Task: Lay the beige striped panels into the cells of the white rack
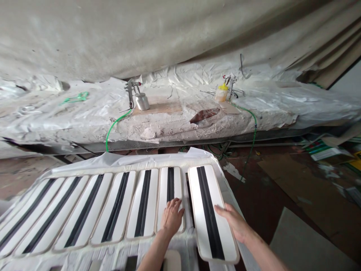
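Several long white panels with a black stripe down the middle lie side by side on a plastic-covered table. My left hand rests flat, fingers spread, on the near end of one panel. My right hand grips the right edge of the rightmost panel, which sits slightly apart and angled from the row. Both forearms enter from the bottom of the view.
Beyond the table runs a long bench wrapped in paint-crusted plastic. On it stand a metal spray gun with cup and a second spray gun with a yellow cup, each on a green hose. Cardboard sheets lie on the red floor at right.
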Available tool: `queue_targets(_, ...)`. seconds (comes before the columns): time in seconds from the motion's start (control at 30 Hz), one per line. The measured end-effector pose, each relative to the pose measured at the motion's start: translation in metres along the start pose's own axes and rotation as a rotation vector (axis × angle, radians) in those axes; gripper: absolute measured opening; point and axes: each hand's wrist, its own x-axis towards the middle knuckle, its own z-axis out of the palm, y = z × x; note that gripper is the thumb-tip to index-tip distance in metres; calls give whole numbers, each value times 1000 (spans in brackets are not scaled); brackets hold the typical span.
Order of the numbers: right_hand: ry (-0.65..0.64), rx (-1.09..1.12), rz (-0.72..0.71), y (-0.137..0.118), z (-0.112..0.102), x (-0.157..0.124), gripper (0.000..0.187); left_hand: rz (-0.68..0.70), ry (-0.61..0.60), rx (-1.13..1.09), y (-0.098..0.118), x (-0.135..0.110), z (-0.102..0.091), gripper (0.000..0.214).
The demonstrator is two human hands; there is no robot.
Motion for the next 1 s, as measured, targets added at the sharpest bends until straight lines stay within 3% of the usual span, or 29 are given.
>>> queue_targets(0.1, 14, 13, -9, 7, -5, 13, 35, 5, 1, 13, 0, 3, -2, 40)
queue_targets(0.3, -63, 0, 34, 15, -14, 85, 40, -13, 9, 34, 1, 12, -5, 42)
queue_targets(0.4, -80, -3, 50, 26, -15, 103, 41, -22, 14, 32, 0, 15, -4, 41)
queue_targets(0.63, -16, -21, 48, 50, -16, 105, 40, -6, 39, 38, 0, 19, -1, 50)
queue_targets(1.0, -58, -26, 1, 45, -9, 104, 38, 66, 29, 77, 1, 26, 0, 52)
